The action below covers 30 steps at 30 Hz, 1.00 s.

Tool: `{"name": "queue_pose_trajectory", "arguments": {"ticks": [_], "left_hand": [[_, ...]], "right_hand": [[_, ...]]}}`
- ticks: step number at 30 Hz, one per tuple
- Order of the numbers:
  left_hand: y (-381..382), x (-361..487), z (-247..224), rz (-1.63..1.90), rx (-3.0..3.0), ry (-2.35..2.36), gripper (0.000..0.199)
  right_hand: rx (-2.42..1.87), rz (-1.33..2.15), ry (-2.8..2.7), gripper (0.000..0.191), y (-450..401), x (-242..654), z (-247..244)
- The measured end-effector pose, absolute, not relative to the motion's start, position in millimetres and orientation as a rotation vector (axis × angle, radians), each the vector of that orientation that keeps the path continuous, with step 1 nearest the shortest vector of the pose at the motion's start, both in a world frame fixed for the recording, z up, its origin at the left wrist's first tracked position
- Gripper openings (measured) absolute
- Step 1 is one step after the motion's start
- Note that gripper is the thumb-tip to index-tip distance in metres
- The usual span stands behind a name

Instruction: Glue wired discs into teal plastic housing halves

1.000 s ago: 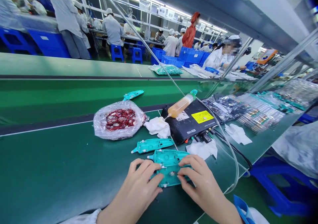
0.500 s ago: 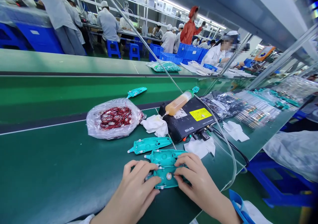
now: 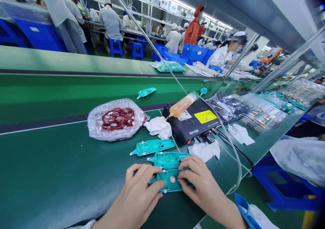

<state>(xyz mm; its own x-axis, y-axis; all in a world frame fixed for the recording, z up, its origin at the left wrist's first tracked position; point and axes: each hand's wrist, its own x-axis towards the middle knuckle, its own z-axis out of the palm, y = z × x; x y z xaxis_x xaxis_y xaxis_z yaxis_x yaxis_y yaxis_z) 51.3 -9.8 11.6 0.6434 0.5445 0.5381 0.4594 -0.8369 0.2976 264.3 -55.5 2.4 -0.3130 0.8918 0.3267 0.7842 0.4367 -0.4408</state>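
The clearest text was "RH-928", which stood in white letters on the front part of the black box (image 3: 181, 131). To the right of it, a line of smaller white print was too tiny for reading. The yellow label (image 3: 204, 117) on the same box also carried dark print, and I could not make out its words.

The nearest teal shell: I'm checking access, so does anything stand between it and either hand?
Nothing visible does: the left hand and right hand both have fingers on the nearest shell. The next shell lies just beyond it, not between.
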Motion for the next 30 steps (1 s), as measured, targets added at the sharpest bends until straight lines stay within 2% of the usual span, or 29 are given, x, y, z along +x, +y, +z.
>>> {"name": "queue_pose_trajectory", "arguments": {"ticks": [12, 30], "left_hand": [[-9.7, 50.7, 13.7, 0.921, 2.752, 0.822, 0.024], [-9.7, 49.1, 13.4, 0.89, 2.768, 0.814, 0.022]], "right_hand": [[-1.394, 0.21, -2.165, 0.01, -56.3, 265.6, 1.3], [-1.368, 0.209, -2.188, 0.018, -61.4, 262.3, 4.0]]}}
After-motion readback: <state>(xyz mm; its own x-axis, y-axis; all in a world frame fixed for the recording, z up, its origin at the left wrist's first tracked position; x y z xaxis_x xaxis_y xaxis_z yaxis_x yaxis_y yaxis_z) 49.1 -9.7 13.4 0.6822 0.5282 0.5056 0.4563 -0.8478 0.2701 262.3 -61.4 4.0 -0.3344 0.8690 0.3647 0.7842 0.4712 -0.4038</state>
